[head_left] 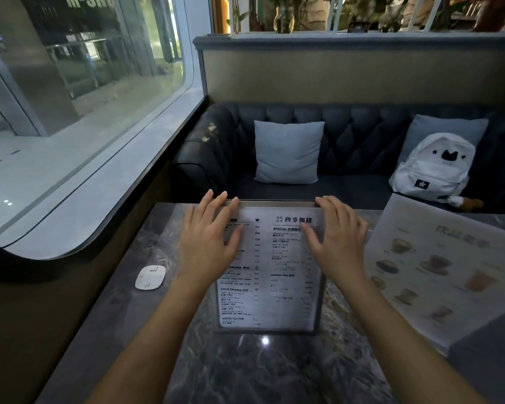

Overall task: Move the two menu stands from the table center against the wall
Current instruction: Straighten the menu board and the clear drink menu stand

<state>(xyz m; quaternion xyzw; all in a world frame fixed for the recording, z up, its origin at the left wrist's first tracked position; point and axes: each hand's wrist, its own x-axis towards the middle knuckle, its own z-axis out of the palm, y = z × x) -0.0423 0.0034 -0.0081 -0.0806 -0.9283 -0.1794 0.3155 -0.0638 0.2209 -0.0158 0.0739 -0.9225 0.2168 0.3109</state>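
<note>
A black-and-white text menu stand point(270, 272) stands upright in the middle of the dark marble table point(263, 371), facing me. My left hand point(207, 240) lies over its upper left part, fingers spread and reaching its top edge. At the upper right part is my right hand point(337, 237), fingers apart, thumb on the sheet. Neither hand is closed around the frame. A second menu stand point(443, 266) with drink pictures stands to the right, angled, untouched.
A small white rounded device point(150, 277) lies on the table near the wall under the window point(79, 112) on the left. Behind the table is a dark sofa point(347, 135) with a grey cushion point(287, 151) and a white backpack point(433, 167).
</note>
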